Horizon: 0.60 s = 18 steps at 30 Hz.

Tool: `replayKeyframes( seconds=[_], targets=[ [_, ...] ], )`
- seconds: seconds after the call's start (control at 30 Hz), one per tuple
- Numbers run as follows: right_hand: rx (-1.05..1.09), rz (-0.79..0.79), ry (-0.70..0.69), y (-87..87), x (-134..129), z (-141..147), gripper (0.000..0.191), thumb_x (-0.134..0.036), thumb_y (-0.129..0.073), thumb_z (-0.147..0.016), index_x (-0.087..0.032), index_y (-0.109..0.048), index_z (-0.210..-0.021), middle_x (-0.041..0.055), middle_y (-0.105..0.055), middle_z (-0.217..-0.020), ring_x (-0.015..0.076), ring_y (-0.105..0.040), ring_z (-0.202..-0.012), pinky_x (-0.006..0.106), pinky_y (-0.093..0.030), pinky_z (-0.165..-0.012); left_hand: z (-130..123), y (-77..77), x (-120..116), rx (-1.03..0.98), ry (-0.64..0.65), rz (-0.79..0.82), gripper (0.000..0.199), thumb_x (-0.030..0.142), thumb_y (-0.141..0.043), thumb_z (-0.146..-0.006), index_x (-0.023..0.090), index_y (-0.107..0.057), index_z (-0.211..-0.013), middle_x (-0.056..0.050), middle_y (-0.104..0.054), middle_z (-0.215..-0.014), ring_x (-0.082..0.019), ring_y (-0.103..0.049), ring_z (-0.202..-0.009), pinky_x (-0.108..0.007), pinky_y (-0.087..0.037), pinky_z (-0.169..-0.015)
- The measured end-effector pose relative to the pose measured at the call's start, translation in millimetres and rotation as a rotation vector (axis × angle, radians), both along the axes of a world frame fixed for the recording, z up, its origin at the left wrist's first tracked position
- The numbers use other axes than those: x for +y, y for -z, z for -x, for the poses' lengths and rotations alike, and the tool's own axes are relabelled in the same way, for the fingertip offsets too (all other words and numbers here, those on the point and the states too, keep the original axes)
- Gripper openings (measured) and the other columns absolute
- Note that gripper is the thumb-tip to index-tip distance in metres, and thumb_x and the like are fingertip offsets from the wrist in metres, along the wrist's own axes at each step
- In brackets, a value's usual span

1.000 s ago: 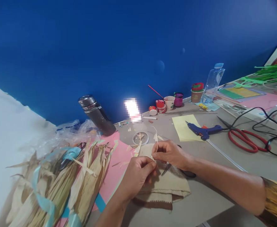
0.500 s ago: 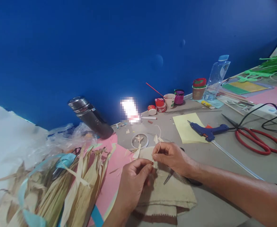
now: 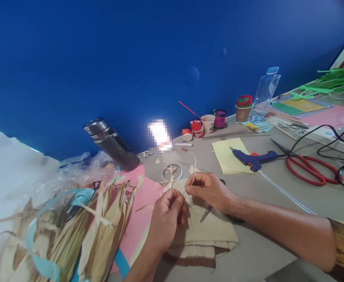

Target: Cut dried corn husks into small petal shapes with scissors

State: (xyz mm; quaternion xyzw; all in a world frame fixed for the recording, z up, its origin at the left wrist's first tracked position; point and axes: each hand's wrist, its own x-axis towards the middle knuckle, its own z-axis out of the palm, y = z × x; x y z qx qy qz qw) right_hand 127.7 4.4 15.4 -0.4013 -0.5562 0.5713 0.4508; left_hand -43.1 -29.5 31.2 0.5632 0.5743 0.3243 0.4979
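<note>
Between my two hands runs a thin pale strip (image 3: pixel 194 166), probably corn husk, its loose end curling upward. My right hand (image 3: pixel 209 190) pinches it between thumb and fingers. Close beside it, my left hand (image 3: pixel 168 215) has thumb and forefinger pressed together on the strip's lower part; the exact grip is too small to see. Beneath both hands lies a folded beige cloth (image 3: pixel 207 235). The tip of a small pair of scissors (image 3: pixel 206 214) shows on the cloth, its handles mostly hidden by my right wrist. A tape roll (image 3: pixel 181 174) lies just behind my hands.
Dried corn husks (image 3: pixel 98 235) and pink paper (image 3: pixel 139 196) are at left, a dark thermos (image 3: pixel 113 145) behind. To the right lie a blue glue gun (image 3: pixel 252 159), yellow paper (image 3: pixel 227 150) and red-handled scissors (image 3: pixel 304 168) with a black cable. Paint pots and a bottle (image 3: pixel 264 96) line the wall.
The whole view has shifted slightly, so things on the right appear a little farther left. Both hands stay close together on the strip, with little change in grip.
</note>
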Motion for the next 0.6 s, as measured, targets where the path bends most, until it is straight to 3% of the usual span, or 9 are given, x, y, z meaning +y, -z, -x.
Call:
replayKeyframes(
  seconds=[0.3,0.6],
  targets=[
    [0.053,0.008,0.044,3.5,-0.1,2.1,0.025,-0.039,-0.071,-0.075,-0.015,-0.064,-0.077,-0.0019,-0.057,-0.065,0.0096,-0.044,-0.058,0.024,-0.035,-0.054,-2.1,0.0,-0.9,0.077,-0.018,-0.087,0.039,0.050,-0.042,-0.094,0.020,-0.048,-0.071,0.004,-0.051,-0.052,-0.009,-0.045,-0.044,-0.019,-0.034,-0.044],
    [0.047,-0.016,0.086,3.6,-0.5,1.1,0.031,-0.046,-0.071,-0.077,-0.016,-0.063,-0.078,-0.0054,-0.050,-0.059,0.0072,-0.037,-0.049,0.023,-0.029,-0.047,-3.2,0.3,-5.4,0.162,-0.065,-0.308,0.017,0.034,-0.058,-0.087,0.019,-0.055,-0.079,0.004,-0.054,-0.065,-0.010,-0.048,-0.057,-0.022,-0.039,-0.056]
  ],
)
